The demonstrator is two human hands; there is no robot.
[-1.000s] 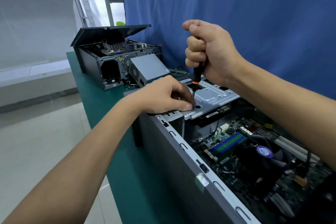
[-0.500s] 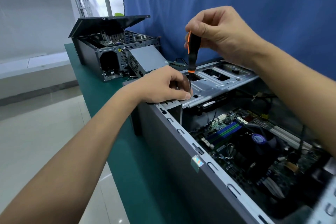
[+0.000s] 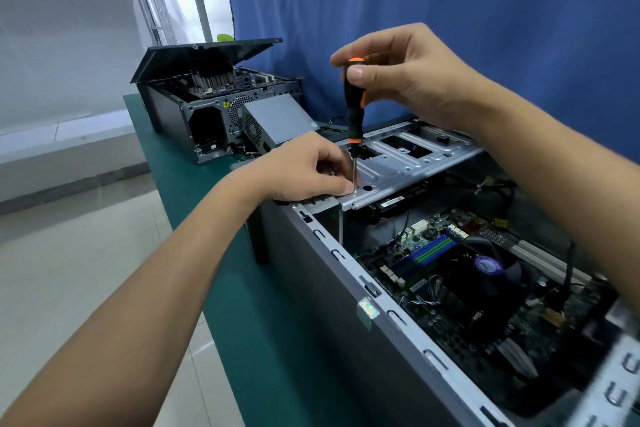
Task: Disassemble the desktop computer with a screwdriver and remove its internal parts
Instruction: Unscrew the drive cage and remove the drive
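An open desktop computer case (image 3: 322, 291) lies on its side on the green table (image 3: 242, 315), its motherboard (image 3: 460, 291) exposed. A silver drive bracket (image 3: 408, 163) spans the case's far end. My right hand (image 3: 408, 80) pinches the top of a black and orange screwdriver (image 3: 354, 107), which stands upright with its tip on the bracket's near corner. My left hand (image 3: 304, 170) rests on that corner, its fingers curled round the shaft's tip and pinching near a screw.
A second opened computer (image 3: 194, 107) with a raised lid stands further along the table, a grey power supply (image 3: 277, 121) leaning beside it. A blue curtain (image 3: 450, 10) hangs behind. The table's left edge drops to a tiled floor (image 3: 69, 270).
My right hand has shifted from a fist round the handle to a fingertip pinch at its top. The camera view moved slightly; my left hand stays at the bracket corner.
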